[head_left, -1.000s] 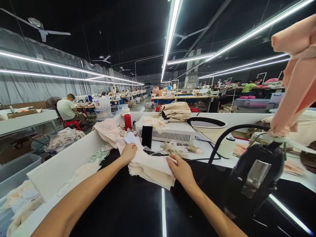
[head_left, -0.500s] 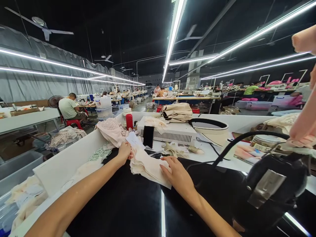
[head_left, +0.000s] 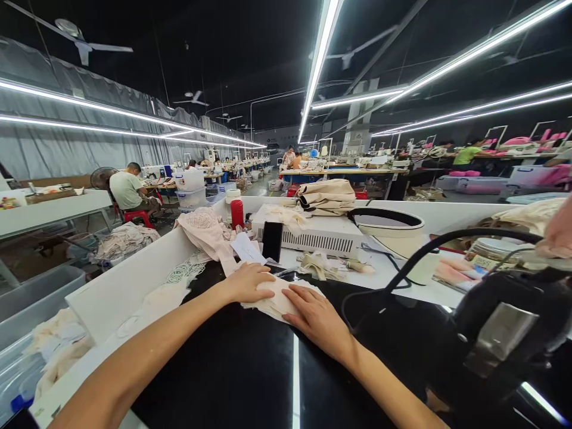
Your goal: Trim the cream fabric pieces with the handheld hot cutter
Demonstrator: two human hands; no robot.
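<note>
Surface [head_left: 223,363]: it is black and shiny, directly before you.
Pale cloth [head_left: 277,302]: at your 12 o'clock, under both hands, neither nearer; the long axis is partly covered, I cannot tell it.
Left hand [head_left: 245,282]: fingers loosely spread, flat on its 10 o'clock side.
Right hand [head_left: 318,316]: fingers stretched, resting on its 4 o'clock side.
Around: phone [head_left: 272,241] beyond, at 12; black device [head_left: 500,342] at 2, not blocking you.
</note>
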